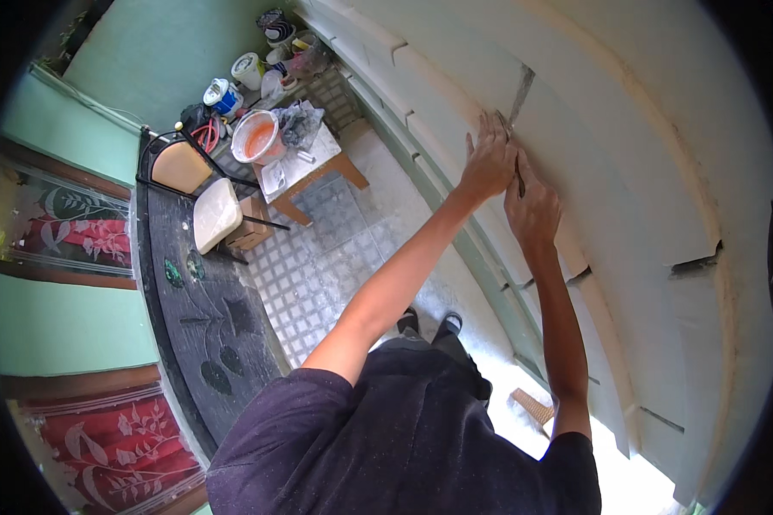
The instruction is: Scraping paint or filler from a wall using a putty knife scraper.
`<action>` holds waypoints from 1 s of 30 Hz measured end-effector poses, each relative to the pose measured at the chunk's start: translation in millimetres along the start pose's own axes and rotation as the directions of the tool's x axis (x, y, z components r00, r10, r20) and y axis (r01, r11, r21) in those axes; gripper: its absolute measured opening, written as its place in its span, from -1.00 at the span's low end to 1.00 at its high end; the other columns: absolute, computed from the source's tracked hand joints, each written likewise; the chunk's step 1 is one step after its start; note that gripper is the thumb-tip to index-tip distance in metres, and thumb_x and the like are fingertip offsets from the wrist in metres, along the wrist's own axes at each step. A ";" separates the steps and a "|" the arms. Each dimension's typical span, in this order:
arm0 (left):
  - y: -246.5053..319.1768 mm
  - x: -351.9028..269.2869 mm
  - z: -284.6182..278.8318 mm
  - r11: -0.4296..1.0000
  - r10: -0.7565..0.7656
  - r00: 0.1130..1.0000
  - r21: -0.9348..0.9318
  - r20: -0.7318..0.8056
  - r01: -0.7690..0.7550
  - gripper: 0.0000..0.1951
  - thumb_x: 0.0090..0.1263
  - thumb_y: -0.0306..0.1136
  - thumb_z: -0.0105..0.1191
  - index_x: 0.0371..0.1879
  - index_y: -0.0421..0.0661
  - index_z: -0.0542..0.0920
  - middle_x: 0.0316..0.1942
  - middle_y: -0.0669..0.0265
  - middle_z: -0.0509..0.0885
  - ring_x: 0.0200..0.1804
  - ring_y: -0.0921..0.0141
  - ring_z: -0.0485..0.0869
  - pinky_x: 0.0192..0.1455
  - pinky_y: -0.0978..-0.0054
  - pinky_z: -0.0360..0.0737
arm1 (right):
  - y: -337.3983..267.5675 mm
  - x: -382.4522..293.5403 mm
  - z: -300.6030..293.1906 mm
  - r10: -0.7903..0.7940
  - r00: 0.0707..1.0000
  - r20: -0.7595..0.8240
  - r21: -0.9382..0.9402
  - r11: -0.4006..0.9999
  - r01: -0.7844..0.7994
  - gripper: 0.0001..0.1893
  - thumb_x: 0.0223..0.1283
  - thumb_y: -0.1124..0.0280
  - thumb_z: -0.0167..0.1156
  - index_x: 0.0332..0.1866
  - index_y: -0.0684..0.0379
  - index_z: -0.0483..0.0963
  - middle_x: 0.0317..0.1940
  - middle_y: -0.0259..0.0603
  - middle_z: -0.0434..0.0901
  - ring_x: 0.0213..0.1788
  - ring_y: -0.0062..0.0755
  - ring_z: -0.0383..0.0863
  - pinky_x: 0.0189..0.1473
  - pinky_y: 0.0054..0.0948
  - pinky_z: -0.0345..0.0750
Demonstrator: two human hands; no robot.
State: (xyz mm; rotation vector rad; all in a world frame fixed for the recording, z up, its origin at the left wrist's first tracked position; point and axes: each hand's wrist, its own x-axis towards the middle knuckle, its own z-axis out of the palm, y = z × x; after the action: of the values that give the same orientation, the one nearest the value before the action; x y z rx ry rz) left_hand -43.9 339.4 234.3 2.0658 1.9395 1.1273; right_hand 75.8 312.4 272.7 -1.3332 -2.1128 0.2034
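Note:
Both hands are raised against a pale wall panel (pixel 592 148) with stepped ledges and short dark joints. My left hand (pixel 489 161) lies with its fingers spread over the panel, next to a dark vertical joint (pixel 523 93). Just right of it and touching it, my right hand (pixel 533 199) is closed around a thin dark tool (pixel 521 180), whose kind I cannot tell. The tool's upper end is near the left fingertips at the lower end of the joint, partly hidden by the fingers.
A small table (pixel 328 145) on the left holds a bucket with orange contents (pixel 257 141) and crumpled plastic (pixel 299 125). Nearby are a metal-framed chair (pixel 218 215), a cardboard box (pixel 251 225) and paint buckets (pixel 222 96). Tiled floor (pixel 341 212) runs below the wall.

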 end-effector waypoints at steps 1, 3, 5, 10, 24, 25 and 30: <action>1.9 2.1 -2.5 0.994 -0.041 0.998 -0.107 -0.041 0.036 -0.67 0.44 -0.25 -0.24 -0.05 -0.21 0.50 0.35 -0.31 0.12 0.43 -0.26 -0.04 0.25 -0.48 0.04 | 0.2 2.6 -1.5 -0.012 0.999 0.040 -0.013 1.000 0.013 -0.58 0.18 0.37 0.09 0.18 0.12 0.47 -0.25 0.04 0.65 -0.28 0.06 0.65 -0.16 -0.08 0.57; 1.2 12.4 -7.7 0.998 -0.057 0.997 0.036 0.060 0.055 -0.68 0.44 -0.24 -0.24 -0.06 -0.19 0.51 0.35 -0.30 0.12 0.43 -0.26 -0.04 0.24 -0.48 0.04 | -3.1 8.8 5.4 -0.015 0.999 0.032 -0.042 0.999 0.016 -0.58 0.18 0.37 0.09 0.19 0.11 0.46 -0.23 0.04 0.65 -0.28 0.05 0.65 -0.16 -0.08 0.57; -2.9 23.1 -11.5 0.983 -0.090 0.982 0.172 0.164 0.061 -0.68 0.45 -0.23 -0.24 -0.07 -0.16 0.52 0.35 -0.29 0.12 0.43 -0.26 -0.03 0.24 -0.49 0.04 | -7.4 16.4 9.3 -0.009 1.000 0.030 -0.078 0.997 0.011 -0.57 0.19 0.36 0.09 0.20 0.11 0.45 -0.22 0.04 0.65 -0.28 0.04 0.66 -0.16 -0.09 0.57; -32.3 14.1 -1.6 0.991 0.001 0.999 0.132 0.037 -0.006 -0.65 0.44 -0.20 -0.23 -0.04 -0.17 0.53 0.38 -0.22 0.11 0.45 -0.21 -0.04 0.24 -0.49 0.03 | -11.7 22.8 28.1 -0.150 0.967 -0.204 0.128 0.976 0.178 -0.58 0.21 0.34 0.10 0.20 0.03 0.47 -0.28 0.12 0.62 -0.31 0.19 0.62 -0.16 -0.06 0.56; -33.1 27.5 -10.5 0.992 -0.122 0.980 0.029 0.157 0.119 -0.39 0.47 -0.20 -0.32 0.34 -0.46 0.04 0.44 -0.18 -0.01 0.50 -0.10 -0.16 0.40 -0.27 -0.08 | -16.8 27.4 35.9 -0.112 0.982 -0.149 0.109 0.986 0.129 -0.60 0.19 0.39 0.12 0.16 0.14 0.49 -0.05 0.00 0.61 -0.13 0.06 0.64 -0.06 -0.18 0.57; -35.2 32.0 -13.9 0.993 -0.116 0.981 0.025 0.159 0.113 -0.39 0.47 -0.20 -0.32 0.34 -0.46 0.04 0.44 -0.18 -0.01 0.50 -0.10 -0.16 0.40 -0.27 -0.08 | -16.6 31.5 36.9 -0.030 0.998 -0.060 0.058 0.998 0.034 -0.60 0.20 0.39 0.11 0.17 0.15 0.48 -0.04 0.00 0.60 -0.12 0.06 0.64 -0.06 -0.20 0.58; -45.5 29.6 -18.9 0.996 -0.041 0.990 0.080 0.135 0.030 -0.48 0.47 -0.15 -0.28 0.20 -0.36 0.32 0.42 -0.20 0.03 0.49 -0.14 -0.14 0.36 -0.33 -0.05 | -12.8 30.9 44.6 -0.118 0.977 -0.177 0.083 0.988 0.134 -0.58 0.18 0.37 0.13 0.19 0.11 0.47 -0.24 0.08 0.63 -0.30 0.10 0.64 -0.21 -0.12 0.57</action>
State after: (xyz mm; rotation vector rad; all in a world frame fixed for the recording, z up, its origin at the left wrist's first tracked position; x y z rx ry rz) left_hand -94.5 366.7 236.8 2.0771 1.9757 0.8924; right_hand 31.2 341.3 256.0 -1.1171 -2.0087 0.1286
